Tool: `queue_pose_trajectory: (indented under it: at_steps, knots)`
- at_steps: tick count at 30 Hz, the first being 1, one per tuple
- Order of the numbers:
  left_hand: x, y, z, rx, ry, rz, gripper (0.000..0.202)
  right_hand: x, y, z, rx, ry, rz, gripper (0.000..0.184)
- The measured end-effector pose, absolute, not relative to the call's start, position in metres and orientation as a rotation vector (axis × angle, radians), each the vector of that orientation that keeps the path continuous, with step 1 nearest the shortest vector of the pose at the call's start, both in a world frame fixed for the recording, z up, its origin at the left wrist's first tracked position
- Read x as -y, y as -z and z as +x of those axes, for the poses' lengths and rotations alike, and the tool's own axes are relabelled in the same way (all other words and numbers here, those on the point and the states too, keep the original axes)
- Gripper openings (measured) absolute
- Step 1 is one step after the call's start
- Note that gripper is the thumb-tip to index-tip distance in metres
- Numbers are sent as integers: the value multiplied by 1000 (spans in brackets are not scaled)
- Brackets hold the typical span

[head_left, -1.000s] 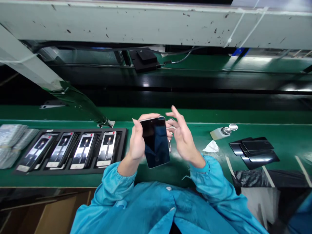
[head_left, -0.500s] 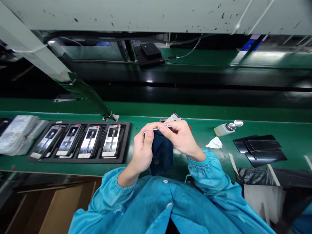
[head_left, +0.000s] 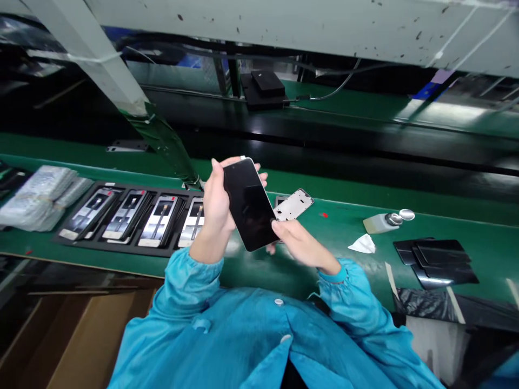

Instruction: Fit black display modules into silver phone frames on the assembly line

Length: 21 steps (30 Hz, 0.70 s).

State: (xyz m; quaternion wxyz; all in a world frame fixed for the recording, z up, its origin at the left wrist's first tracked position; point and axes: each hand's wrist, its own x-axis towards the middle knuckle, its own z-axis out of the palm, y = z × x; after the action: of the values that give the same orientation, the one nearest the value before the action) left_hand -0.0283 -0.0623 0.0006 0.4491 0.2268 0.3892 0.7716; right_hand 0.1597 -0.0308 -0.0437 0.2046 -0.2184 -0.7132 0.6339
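A black phone screen is held up over the green bench, glass side facing me, tilted to the left. My left hand grips its upper left edge, fingers wrapped behind it. My right hand pinches its lower right corner, thumb on the glass. Just behind the phone screen, a white phone frame lies flat on the green bench.
A black tray of several screen parts sits to the left, with a stack of clear bags beyond it. To the right lie a small bottle, a white wipe and a pile of dark glass panels. Cardboard boxes stand below the bench.
Both hands lifted the phone screen from a low, edge-on position to a raised one with the glass facing me. The right hand shifted from the top edge to the lower corner.
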Motion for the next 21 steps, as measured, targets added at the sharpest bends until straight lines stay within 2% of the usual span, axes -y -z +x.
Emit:
queue_pose_trajectory:
  at_steps: [5, 10, 15, 21]
  knots:
    - [52, -18, -41, -921, -1964, 493, 55, 39, 39, 162, 2019, -1846, -504, 81]
    - [47, -19, -41, -897, -1954, 476, 55, 37, 54, 143, 1749, -1939, -354, 80]
    - [36, -19, -42, -913, -2005, 506, 53, 37, 65, 129, 1678, -1853, -455, 81]
    - [26, -32, -36, -901, -1997, 593, 51, 38, 53, 119, 1636, -1911, -465, 80]
